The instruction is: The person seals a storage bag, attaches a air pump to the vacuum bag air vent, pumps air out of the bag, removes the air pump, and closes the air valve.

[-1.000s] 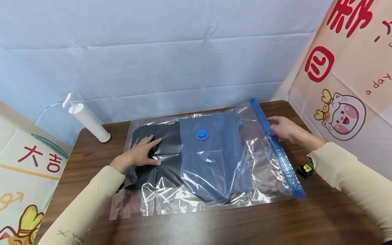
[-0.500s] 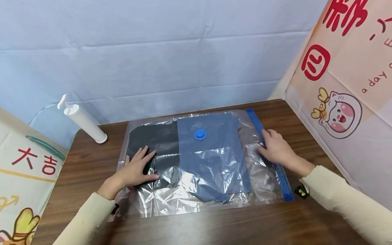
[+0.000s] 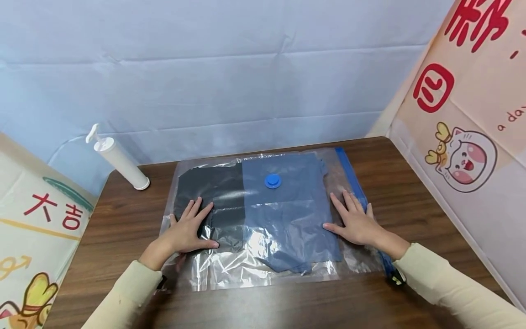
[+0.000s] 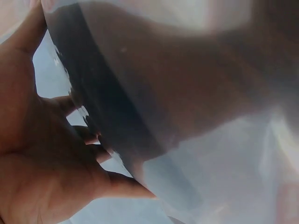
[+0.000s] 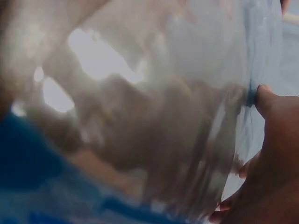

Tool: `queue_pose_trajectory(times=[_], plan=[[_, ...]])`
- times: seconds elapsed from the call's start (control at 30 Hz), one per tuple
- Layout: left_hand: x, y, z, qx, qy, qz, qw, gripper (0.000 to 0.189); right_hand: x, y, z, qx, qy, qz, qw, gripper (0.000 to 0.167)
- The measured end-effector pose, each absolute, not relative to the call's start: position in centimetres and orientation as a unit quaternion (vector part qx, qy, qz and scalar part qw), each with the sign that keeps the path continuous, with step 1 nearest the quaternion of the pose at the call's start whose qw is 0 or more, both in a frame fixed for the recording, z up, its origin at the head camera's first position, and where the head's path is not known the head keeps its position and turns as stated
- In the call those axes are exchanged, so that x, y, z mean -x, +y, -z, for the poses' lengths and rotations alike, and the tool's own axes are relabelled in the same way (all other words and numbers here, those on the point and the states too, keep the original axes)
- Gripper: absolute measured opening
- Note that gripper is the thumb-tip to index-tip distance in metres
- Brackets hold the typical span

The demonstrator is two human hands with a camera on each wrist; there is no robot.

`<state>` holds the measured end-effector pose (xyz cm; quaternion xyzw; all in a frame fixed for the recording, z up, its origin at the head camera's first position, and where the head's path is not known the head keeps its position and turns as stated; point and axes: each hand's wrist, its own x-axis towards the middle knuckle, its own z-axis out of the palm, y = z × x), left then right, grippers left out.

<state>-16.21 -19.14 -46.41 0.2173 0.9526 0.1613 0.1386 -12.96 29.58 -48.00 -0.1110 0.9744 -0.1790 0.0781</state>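
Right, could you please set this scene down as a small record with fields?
Surface: brown wooden table
Bag: clear plastic bag, lying on the table
Contents: dark cloth on the left, blue cloth on the right
Valve: round blue valve, above the blue cloth
Bag's right end: blue strip; whether sealed, cannot tell
Left hand: fingers spread on the bag, over the dark cloth
Right hand: fingers spread on the bag, near the blue strip
Pump: white pump, back left of the table, apart from the bag
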Motion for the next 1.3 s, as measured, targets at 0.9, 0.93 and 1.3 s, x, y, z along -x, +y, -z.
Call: queue_pose_trajectory(times=[0.9, 0.93, 1.3], plan=[[17.4, -19.3, 46.6, -0.204, 0.951, -0.175, 0.154, 0.112, 15.9, 29.2, 46.9, 0.104, 0.974, 0.155, 0.127, 0.101], [17.4, -19.4, 46.6, -0.205, 0.951, -0.174, 0.153, 0.112, 15.9, 29.2, 47.0, 0.104, 0.974, 0.156, 0.128, 0.101], [17.1, -19.5, 46.3, -0.218, 0.947, -0.182, 0.153, 0.111, 15.7, 29.2, 46.4, 0.100, 0.975, 0.160, 0.115, 0.102]])
